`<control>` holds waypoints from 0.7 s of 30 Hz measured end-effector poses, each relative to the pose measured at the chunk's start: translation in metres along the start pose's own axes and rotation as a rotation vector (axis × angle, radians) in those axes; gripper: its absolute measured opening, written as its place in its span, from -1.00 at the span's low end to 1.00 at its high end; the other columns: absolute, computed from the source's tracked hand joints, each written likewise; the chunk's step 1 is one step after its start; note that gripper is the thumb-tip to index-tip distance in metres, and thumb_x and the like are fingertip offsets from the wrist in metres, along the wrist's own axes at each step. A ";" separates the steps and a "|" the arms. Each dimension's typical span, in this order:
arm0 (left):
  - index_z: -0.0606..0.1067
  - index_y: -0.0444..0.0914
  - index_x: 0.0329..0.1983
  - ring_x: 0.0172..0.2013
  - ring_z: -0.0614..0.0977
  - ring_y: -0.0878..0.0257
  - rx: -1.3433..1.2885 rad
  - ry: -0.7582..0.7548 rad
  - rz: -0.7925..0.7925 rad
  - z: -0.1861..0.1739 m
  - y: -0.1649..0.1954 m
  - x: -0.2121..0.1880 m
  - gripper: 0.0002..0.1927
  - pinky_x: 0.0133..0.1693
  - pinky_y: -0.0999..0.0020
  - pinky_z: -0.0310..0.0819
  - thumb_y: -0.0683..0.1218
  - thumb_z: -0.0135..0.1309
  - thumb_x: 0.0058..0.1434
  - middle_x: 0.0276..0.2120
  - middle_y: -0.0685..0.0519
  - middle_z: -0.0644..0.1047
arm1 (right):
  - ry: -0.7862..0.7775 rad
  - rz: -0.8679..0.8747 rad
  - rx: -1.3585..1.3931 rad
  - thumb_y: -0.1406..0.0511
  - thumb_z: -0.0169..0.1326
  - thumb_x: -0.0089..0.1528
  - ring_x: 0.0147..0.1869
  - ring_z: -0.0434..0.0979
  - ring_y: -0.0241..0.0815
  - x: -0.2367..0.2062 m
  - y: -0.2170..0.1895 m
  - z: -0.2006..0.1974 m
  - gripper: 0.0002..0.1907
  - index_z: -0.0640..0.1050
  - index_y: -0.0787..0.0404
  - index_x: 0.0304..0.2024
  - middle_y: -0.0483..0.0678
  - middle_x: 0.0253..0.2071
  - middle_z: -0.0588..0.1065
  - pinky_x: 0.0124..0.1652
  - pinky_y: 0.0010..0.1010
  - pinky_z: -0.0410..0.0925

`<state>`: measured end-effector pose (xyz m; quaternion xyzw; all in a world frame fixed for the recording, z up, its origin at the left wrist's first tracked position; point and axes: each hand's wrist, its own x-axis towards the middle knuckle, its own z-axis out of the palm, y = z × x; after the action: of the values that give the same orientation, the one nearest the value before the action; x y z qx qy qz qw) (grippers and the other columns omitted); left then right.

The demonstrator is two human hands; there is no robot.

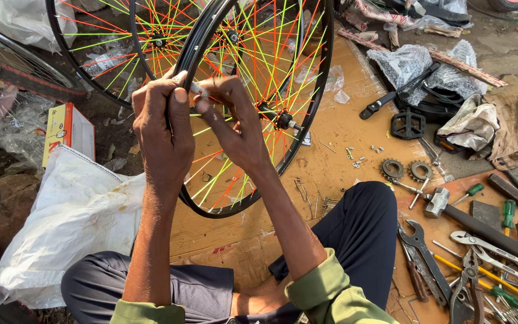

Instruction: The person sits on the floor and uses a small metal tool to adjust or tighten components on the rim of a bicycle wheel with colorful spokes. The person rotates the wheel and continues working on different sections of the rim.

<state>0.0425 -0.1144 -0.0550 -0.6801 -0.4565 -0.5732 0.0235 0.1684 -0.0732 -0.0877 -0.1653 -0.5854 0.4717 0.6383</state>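
Observation:
I hold a black bicycle wheel rim [322, 90] upright in front of me, laced with orange and lime-green spokes [277, 66] that meet at a hub [283, 120]. My left hand [163, 129] grips the rim's near edge. My right hand [235, 123] pinches a small silver spoke nipple [198, 91] against the rim, beside my left thumb. Both hands touch at the rim.
Two more spoked wheels [109, 54] lean behind. A white sack [73, 222] and a small box [67, 129] lie left. On the right are wrenches [424, 252], pliers [469, 282], screwdrivers [508, 216], a hammer [445, 204], two sprockets [404, 170], a pedal [407, 125] and loose nipples [358, 159] on cardboard.

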 end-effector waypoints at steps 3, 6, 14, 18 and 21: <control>0.48 -0.35 0.02 0.02 0.49 0.11 0.010 0.009 -0.010 0.001 -0.001 0.000 -0.89 0.10 0.24 0.43 -0.21 -0.02 0.58 -0.07 -0.07 0.55 | 0.084 -0.212 -0.379 0.41 0.24 0.33 0.14 0.57 -0.27 0.000 0.007 0.003 -0.88 0.52 0.21 -0.19 -0.07 0.06 0.51 0.02 -0.38 0.47; 0.48 -0.34 0.01 0.02 0.49 0.12 0.040 0.019 0.022 0.002 -0.001 0.000 -0.90 0.11 0.24 0.41 -0.20 -0.02 0.58 -0.08 -0.06 0.56 | 0.180 -0.238 -0.520 0.42 0.35 0.23 0.00 0.53 -0.18 0.004 0.011 0.011 -0.76 0.53 0.26 -0.16 -0.07 -0.11 0.46 -0.05 -0.36 0.43; 0.48 -0.33 -0.02 -0.01 0.48 0.12 0.043 0.002 -0.046 -0.001 0.001 -0.003 -0.90 0.07 0.26 0.41 -0.20 -0.02 0.59 -0.14 -0.05 0.56 | 0.045 -0.103 -0.282 0.30 0.07 0.41 -0.01 0.58 -0.35 0.005 -0.006 0.004 -0.77 0.46 0.24 0.08 -0.12 -0.05 0.54 -0.01 -0.46 0.45; 0.48 -0.34 0.01 0.01 0.52 0.13 0.004 0.013 -0.024 0.001 0.003 -0.003 -0.90 0.07 0.27 0.44 -0.20 -0.02 0.56 -0.07 -0.08 0.55 | 0.057 0.104 -0.166 0.18 -0.09 0.48 -0.21 0.55 -0.35 0.017 -0.003 0.005 -0.72 0.55 0.23 -0.02 -0.13 -0.24 0.54 -0.17 -0.48 0.45; 0.46 -0.35 0.01 0.04 0.53 0.13 -0.030 -0.006 -0.037 0.004 0.004 -0.005 -0.90 0.08 0.28 0.48 -0.21 -0.02 0.55 0.00 -0.10 0.55 | 0.150 0.101 -0.018 0.24 -0.01 0.52 -0.17 0.42 -0.36 0.015 0.003 0.009 -0.78 0.53 0.27 -0.06 -0.11 -0.23 0.48 -0.17 -0.47 0.36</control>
<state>0.0483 -0.1175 -0.0582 -0.6734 -0.4605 -0.5784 0.0013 0.1573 -0.0628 -0.0787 -0.2350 -0.5311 0.4846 0.6541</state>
